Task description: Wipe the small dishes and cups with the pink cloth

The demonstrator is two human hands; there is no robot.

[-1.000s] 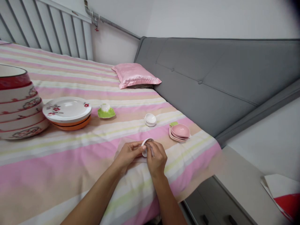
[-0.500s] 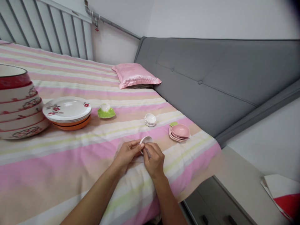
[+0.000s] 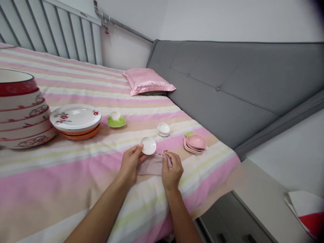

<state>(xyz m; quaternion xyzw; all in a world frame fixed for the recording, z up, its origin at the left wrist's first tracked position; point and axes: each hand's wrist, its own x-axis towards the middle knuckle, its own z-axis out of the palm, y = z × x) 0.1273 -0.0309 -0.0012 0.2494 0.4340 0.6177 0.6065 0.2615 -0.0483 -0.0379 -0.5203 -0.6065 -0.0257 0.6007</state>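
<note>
Pinching dish (image 3: 148,145) left, cloth (image 3: 150,166) right, the hands (image 3: 129,163) sit apart.

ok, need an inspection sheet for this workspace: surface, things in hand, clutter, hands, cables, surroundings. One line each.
Surface: striped bedsheet, wrinkled in places.
Things in hand: small white dish; pale pink cloth.
Clutter: stacked bowls, stacked plates and green dish to the left; stacked white dishes and stacked pink dishes beyond the right hand.
Hands: left hand holds the white dish by its edge; right pinches the cloth.
Cables: nothing seen.
Surroundings: pink pillow, gray headboard, wall pipe, bedside cabinet.
</note>
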